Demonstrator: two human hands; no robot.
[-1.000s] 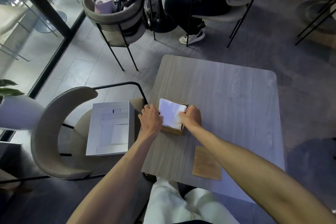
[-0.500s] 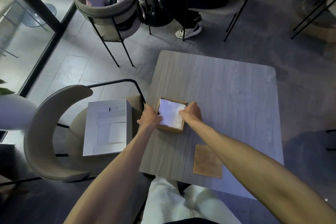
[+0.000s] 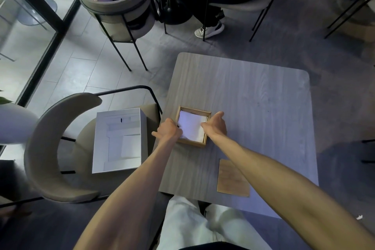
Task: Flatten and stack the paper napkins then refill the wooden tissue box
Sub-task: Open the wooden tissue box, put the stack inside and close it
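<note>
Left hand [image 3: 169, 131] covering wooden tissue box's [image 3: 193, 129] near-left corner, fingertips hidden, grip unclear; right hand [image 3: 216, 126] loosely spread, pressing napkins [image 3: 191, 127].

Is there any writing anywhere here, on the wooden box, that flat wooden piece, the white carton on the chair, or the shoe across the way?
None can be read.
wooden box: plain wood, no text.
wooden lid: bare, no marking.
napkins: blank white.
white carton: no print visible.
sneaker: too small and blurred to show any logo.
</note>
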